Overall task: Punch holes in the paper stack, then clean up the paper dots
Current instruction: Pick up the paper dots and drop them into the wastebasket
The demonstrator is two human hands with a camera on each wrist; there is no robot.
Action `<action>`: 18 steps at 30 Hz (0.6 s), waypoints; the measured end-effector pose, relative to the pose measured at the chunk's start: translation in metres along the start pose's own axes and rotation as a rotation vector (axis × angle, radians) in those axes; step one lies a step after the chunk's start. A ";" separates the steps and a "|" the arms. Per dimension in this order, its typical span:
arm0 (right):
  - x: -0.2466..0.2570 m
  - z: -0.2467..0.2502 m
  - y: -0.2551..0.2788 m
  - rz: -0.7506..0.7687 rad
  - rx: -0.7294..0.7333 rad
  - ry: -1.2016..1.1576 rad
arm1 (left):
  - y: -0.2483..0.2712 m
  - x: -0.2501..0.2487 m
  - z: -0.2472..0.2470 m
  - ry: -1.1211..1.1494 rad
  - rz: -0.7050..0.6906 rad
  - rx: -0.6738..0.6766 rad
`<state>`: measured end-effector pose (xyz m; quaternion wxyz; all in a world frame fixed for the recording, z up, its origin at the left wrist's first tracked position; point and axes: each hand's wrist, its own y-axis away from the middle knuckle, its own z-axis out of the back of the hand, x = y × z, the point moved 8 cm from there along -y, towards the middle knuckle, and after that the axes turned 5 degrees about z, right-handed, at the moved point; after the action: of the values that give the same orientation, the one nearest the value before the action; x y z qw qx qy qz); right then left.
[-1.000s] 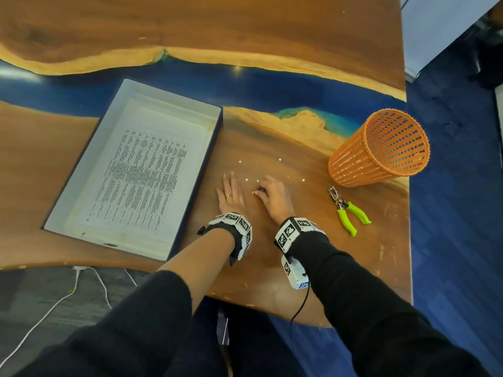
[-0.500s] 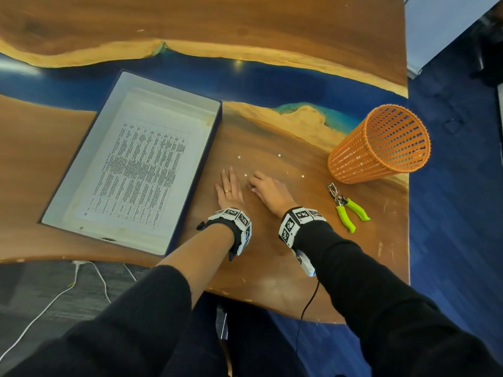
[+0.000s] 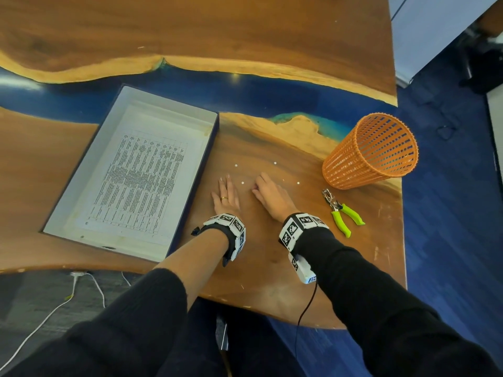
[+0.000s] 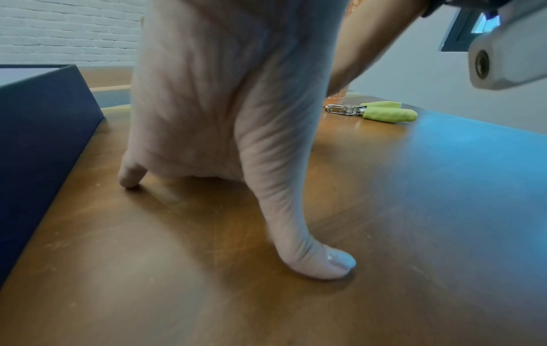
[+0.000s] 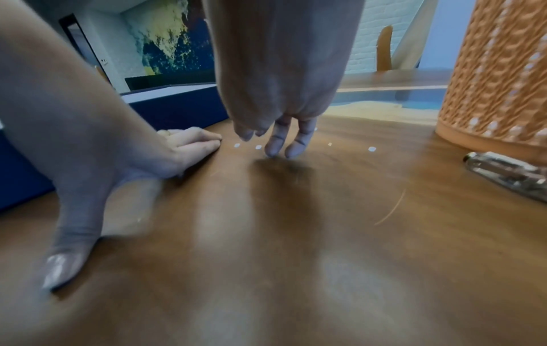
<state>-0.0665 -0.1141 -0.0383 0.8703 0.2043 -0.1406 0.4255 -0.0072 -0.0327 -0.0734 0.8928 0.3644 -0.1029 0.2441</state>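
Note:
The printed paper stack point(image 3: 141, 180) lies in a shallow white box point(image 3: 174, 104) at the left. Several white paper dots point(image 3: 243, 183) are scattered on the wooden table point(image 3: 272, 268), also visible as paper dots point(image 5: 258, 147) in the right wrist view. My left hand point(image 3: 226, 193) lies flat on the table beside the box, fingers straight. My right hand point(image 3: 265, 193) is just to its right; its fingertips point(image 5: 278, 149) press on the table next to the dots and its thumb point(image 5: 65, 269) lies flat, holding nothing. The green-handled hole punch point(image 3: 340, 210) lies untouched to the right.
An orange mesh basket point(image 3: 373, 151) stands at the right, just behind the punch, close to the table's right edge. The box's dark blue wall point(image 4: 38, 140) runs right beside my left hand. The table's front edge lies just behind my wrists.
My right hand's fingertips slid a little left toward the left hand, covering a dot that lay just ahead of them. The left hand has stayed flat in place.

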 end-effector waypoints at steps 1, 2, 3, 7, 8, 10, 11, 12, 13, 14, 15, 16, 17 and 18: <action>-0.002 0.007 0.000 -0.005 -0.023 -0.002 | 0.001 0.001 0.000 -0.010 0.000 0.004; -0.003 0.015 0.001 -0.010 -0.047 -0.003 | 0.002 0.001 0.001 -0.026 0.000 0.003; -0.005 0.024 0.001 -0.012 -0.073 -0.004 | 0.004 0.001 0.003 -0.041 -0.003 0.002; -0.011 0.065 0.007 -0.009 -0.189 -0.002 | 0.012 -0.001 0.010 -0.088 -0.041 0.032; -0.013 0.076 0.009 -0.015 -0.217 -0.007 | 0.013 -0.004 0.014 -0.100 -0.055 0.036; -0.016 0.102 0.015 -0.010 -0.284 -0.007 | 0.017 -0.012 0.022 -0.147 -0.095 0.021; -0.018 0.116 0.019 -0.003 -0.323 -0.006 | 0.019 -0.018 0.026 -0.180 -0.123 0.008; -0.020 0.131 0.024 -0.003 -0.366 -0.013 | 0.021 -0.023 0.029 -0.220 -0.154 -0.008; -0.025 0.148 0.030 -0.012 -0.420 -0.025 | 0.022 -0.028 0.032 -0.258 -0.182 -0.026; -0.031 0.166 0.038 -0.029 -0.482 -0.040 | 0.023 -0.032 0.034 -0.293 -0.204 -0.041; -0.039 0.184 0.048 -0.046 -0.552 -0.054 | 0.023 -0.035 0.035 -0.317 -0.222 -0.054; -0.048 0.201 0.058 -0.068 -0.622 -0.073 | 0.023 -0.038 0.034 -0.329 -0.234 -0.062; -0.060 0.216 0.070 -0.098 -0.685 -0.096 | 0.022 -0.039 0.033 -0.337 -0.245 -0.063; -0.073 0.226 0.081 -0.137 -0.736 -0.119 | 0.022 -0.040 0.031 -0.344 -0.256 -0.065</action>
<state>-0.1909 -0.2269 0.1487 0.9021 -0.0887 -0.3205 0.2748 -0.0531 -0.0558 -0.0528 0.8971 0.3817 -0.2143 0.0594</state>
